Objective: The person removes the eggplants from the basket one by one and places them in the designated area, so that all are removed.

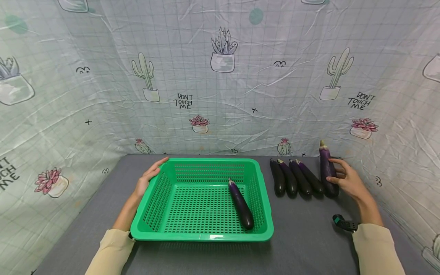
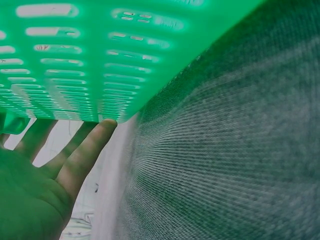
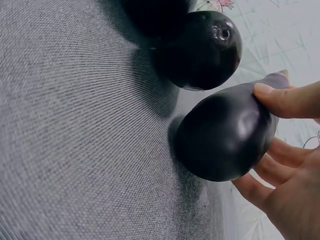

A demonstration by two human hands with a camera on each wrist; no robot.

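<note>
A green plastic basket (image 1: 209, 237) with slotted walls stands in front of me. One dark purple eggplant (image 1: 242, 206) lies inside it, toward the right, its stem end pointing away. My left hand (image 1: 146, 182) rests along the basket's left side, and in the left wrist view its extended fingers (image 2: 85, 155) touch the slotted wall. At the far right, my right hand (image 1: 348, 180) grips another eggplant (image 1: 325, 168) between thumb and fingers. In the right wrist view, that eggplant's rounded end (image 3: 220, 140) sits close to the grey cloth, with its stem end tilted up.
Several eggplants (image 1: 291, 183) lie side by side between the basket and my right hand. Grey cloth (image 1: 302, 233) covers the table. A pale curtain (image 1: 240, 91) printed with cacti hangs at the back and sides. A black strap device (image 1: 345, 223) is on my right wrist.
</note>
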